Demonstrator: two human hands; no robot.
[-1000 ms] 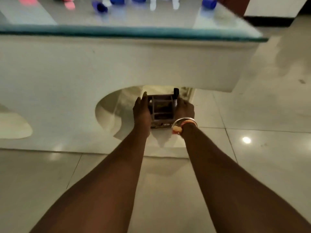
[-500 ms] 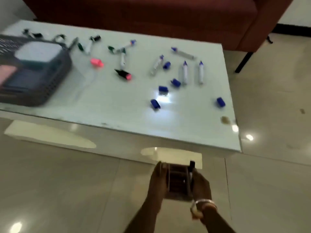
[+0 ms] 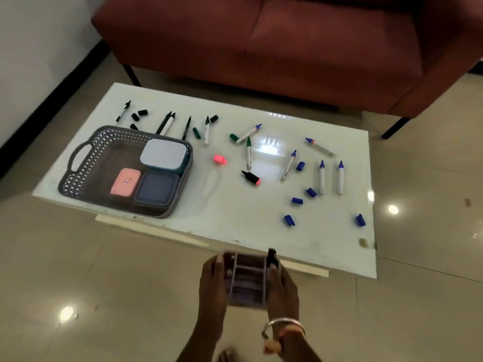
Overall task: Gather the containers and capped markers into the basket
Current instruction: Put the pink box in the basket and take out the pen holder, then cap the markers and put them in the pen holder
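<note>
The left hand point(image 3: 213, 280) and right hand point(image 3: 282, 286) grip the small translucent divided box point(image 3: 247, 279), a black marker point(image 3: 271, 256) upright in its corner, now raised from under the white glass-topped table point(image 3: 235, 218) to its near edge, likely bound for the grey lattice basket point(image 3: 75, 178) farther left.

The grey basket point(image 3: 78, 176) is holding a white container point(image 3: 162, 155), a pink container point(image 3: 125, 182) and a dark blue container point(image 3: 156, 189), all lidded. Uncapped markers point(image 3: 322, 177) and loose caps point(image 3: 297, 200) are lying scattered to its right.
</note>
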